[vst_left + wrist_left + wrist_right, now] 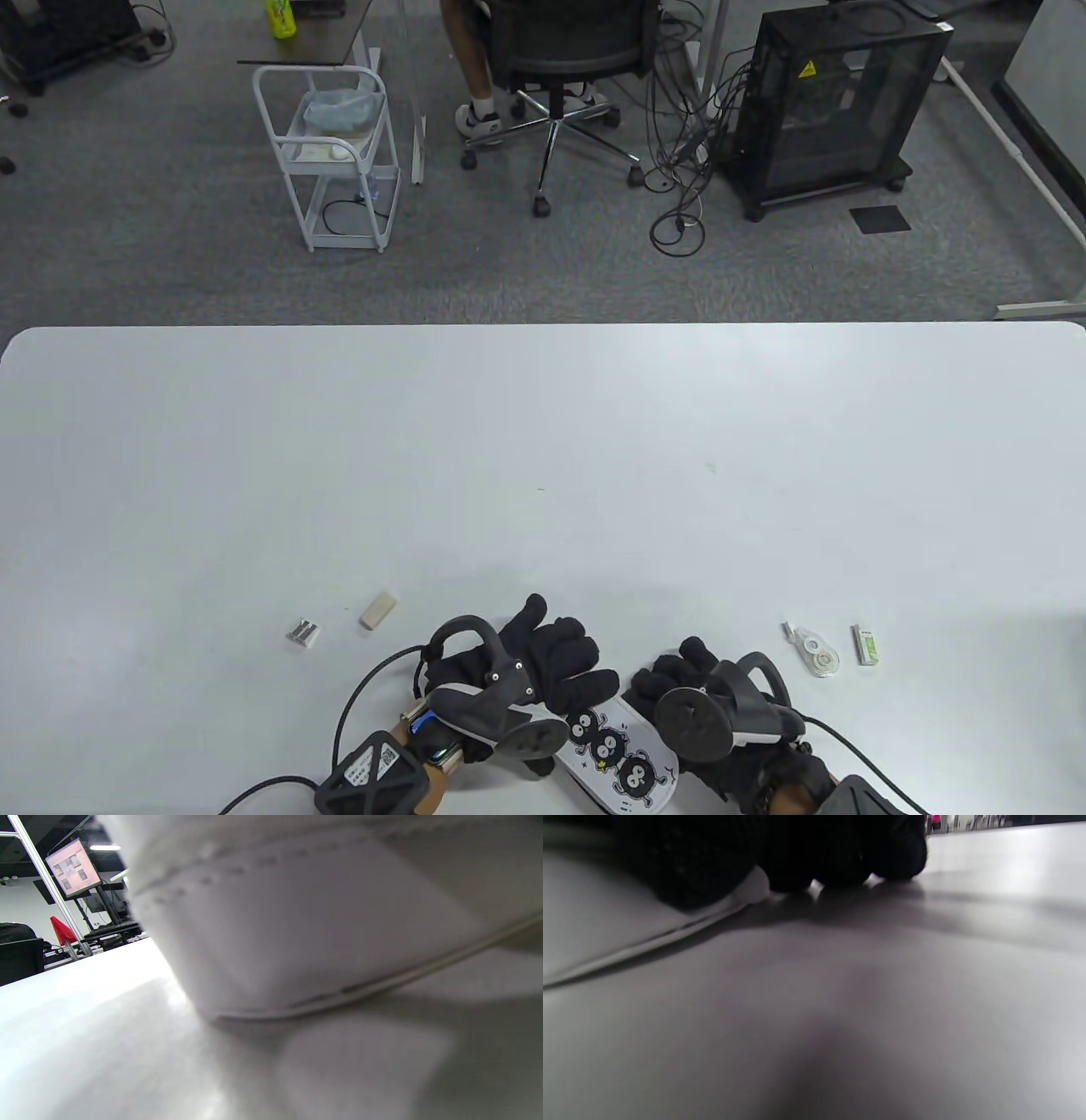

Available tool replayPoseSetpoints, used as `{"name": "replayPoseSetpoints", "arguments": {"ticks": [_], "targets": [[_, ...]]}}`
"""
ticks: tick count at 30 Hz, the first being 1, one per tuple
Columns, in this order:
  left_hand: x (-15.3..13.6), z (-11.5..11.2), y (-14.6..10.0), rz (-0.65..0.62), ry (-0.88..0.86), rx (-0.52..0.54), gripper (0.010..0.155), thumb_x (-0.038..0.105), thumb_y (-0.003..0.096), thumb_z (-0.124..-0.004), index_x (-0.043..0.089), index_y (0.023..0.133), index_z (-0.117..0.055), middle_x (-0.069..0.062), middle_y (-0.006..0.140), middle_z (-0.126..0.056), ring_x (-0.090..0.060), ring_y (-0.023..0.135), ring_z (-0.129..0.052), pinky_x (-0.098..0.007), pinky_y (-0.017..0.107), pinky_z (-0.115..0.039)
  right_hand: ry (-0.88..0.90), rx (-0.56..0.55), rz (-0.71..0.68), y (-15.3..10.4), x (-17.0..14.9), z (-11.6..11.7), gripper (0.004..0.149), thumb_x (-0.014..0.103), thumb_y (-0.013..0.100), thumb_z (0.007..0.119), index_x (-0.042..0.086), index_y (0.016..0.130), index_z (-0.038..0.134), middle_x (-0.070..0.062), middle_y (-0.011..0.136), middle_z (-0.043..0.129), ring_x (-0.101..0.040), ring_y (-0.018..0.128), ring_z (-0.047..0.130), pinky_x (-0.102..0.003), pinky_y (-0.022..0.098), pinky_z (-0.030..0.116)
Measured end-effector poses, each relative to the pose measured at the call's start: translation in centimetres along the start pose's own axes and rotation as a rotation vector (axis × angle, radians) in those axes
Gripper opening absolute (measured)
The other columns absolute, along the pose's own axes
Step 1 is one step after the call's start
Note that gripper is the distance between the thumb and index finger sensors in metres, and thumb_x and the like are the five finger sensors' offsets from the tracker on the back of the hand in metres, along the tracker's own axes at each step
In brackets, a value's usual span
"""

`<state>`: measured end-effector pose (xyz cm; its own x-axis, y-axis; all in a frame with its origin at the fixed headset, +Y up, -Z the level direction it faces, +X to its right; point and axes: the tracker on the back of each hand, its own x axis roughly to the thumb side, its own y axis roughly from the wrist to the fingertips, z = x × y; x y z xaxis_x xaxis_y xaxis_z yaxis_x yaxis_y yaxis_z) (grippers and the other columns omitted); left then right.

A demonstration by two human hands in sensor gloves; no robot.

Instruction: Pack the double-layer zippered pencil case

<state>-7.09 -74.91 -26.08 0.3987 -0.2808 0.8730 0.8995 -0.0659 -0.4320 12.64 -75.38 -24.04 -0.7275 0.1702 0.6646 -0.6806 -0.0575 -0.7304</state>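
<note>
White pencil case (624, 760) lies at our table's (543, 475) near edge, our left hand (543, 662) and right hand (679, 679) gripping its far end; eraser (377, 610), batteries (303, 633), correction tape (816, 649) flank us.

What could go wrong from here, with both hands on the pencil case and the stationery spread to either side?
1. The pencil case lies at the table's near edge, so a tug might slide it off.
2. The eraser and small silver item sit left, the correction tape and green-white packet right; reaching means freeing the left hand or right hand, perhaps loosening the case.
</note>
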Motion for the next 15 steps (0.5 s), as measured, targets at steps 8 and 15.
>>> {"name": "replayPoseSetpoints", "arguments": {"ticks": [8,15], "targets": [[-1.3,-0.5,-0.2,0.158,-0.067,-0.066,0.108,0.089,0.0230,-0.065,0.040,0.098,-0.005,0.002,0.114,-0.033,-0.030,0.112,-0.052,-0.063,0.078,-0.046,-0.257,-0.048,0.060,-0.2,-1.4,-0.8,0.044,0.042,0.036,0.079,0.027,0.076,0.089,0.002,0.075,0.096,-0.026,0.077,0.090,-0.056,0.071,0.052],[-3.8,-1.0,-0.7,0.445,-0.153,-0.100,0.098,0.090,0.0308,-0.058,0.043,0.102,-0.010,0.002,0.115,-0.039,-0.029,0.106,-0.062,-0.051,0.067,-0.068,-0.110,-0.077,0.287,-1.0,-5.1,-1.6,0.044,0.040,0.037,0.078,0.021,0.075,0.088,0.000,0.062,0.097,-0.027,0.065,0.092,-0.056,0.069,0.055]]}}
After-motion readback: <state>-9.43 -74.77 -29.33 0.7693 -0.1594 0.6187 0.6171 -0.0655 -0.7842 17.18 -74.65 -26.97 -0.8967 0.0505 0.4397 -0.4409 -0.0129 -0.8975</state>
